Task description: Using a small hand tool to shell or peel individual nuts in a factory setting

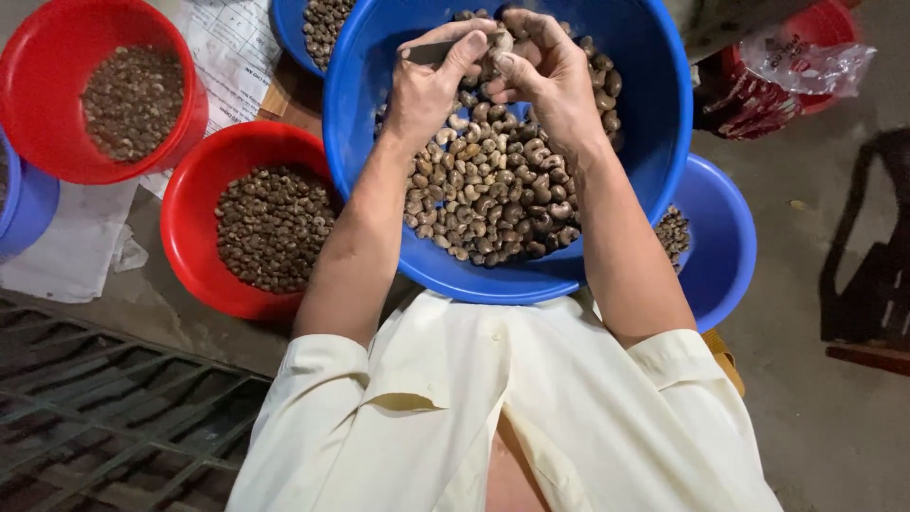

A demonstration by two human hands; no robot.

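Note:
A large blue basin [654,114] rests in front of my chest, holding a heap of brown cashew nuts in their shells [493,190]. Both hands are raised over its far side, close together. My left hand [431,85] grips a small flat grey blade [425,52] between thumb and fingers. My right hand [550,76] pinches a single nut [503,42] at its fingertips, right against the blade's tip. Both forearms cross over the basin's near rim.
Two red bowls [194,218] [57,57] of smaller dark nuts stand at the left. A second blue bowl [725,237] sits under the basin's right side, another [289,33] at the top. Paper sheets [232,47], a plastic bag [806,62], a metal grate [114,408] and a dark stool [872,275] surround me.

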